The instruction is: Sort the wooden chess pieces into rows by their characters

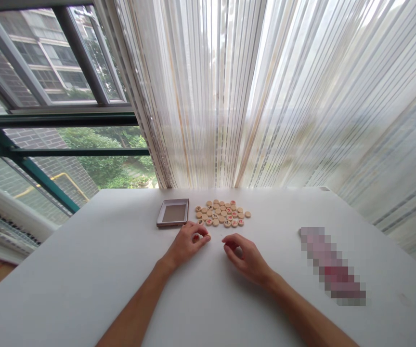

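Note:
Many round wooden xiangqi pieces (221, 212) lie spread in a loose cluster on the white table, some face up with red or black characters, others showing plain wood. My left hand (188, 243) is just in front of them, its fingertips pinching one xiangqi piece (208, 236). Beneath its fingers, another piece with a red character (195, 238) is partly covered. My right hand (244, 255) is curled loosely to the right, a gap between thumb and fingers and nothing visible in it. Behind my left hand, a shallow box (159, 224) with a dark rim lies near the cluster.
The white table (85, 270) reaches back to a striped sheer curtain (208, 96). On the right lies a long pinkish, pixelated item (332, 267) that I cannot make out. A window (56, 113) with a green rail is at the left.

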### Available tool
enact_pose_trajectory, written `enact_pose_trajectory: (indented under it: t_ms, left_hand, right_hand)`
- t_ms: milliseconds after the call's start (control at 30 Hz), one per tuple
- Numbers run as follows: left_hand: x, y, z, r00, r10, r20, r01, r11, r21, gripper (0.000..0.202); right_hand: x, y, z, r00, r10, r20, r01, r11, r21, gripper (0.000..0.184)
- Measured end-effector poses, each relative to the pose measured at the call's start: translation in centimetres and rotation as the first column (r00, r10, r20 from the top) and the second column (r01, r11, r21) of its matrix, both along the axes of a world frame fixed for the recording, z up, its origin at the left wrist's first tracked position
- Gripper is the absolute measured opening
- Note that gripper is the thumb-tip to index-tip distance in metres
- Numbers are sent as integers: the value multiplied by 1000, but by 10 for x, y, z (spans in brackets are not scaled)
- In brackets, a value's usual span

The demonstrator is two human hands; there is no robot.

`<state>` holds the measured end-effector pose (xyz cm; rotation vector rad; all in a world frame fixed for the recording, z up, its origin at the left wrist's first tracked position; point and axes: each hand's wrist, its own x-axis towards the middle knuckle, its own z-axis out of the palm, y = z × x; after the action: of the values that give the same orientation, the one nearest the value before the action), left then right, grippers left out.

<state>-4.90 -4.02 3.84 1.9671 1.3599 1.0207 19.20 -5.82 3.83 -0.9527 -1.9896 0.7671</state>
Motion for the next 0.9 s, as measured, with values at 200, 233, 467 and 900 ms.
enact_pose_trajectory:
  t_ms: [200, 233, 467, 900]
  left_hand:
    - [-1, 4, -5, 997, 21, -77, -21, 1000, 6, 16]
    - [-1, 4, -5, 995, 22, -94, -20, 1000, 23, 15]
    - [-4, 4, -4, 992, 7, -129, 0, 998, 59, 22]
    - [-8, 4, -3, 989, -28, -147, 33, 999, 29, 30]
  right_hand:
    - [0, 0, 0, 1000, 10, 6, -11, 1000, 4, 13]
    - [0, 0, 0, 1000, 11, 7, -11, 1000, 5, 13]
    - [0, 0, 0, 1000, 10, 12, -10, 1000, 4, 13]
    - [0, 0, -1, 1000, 3, 11, -3, 1000, 26, 12]
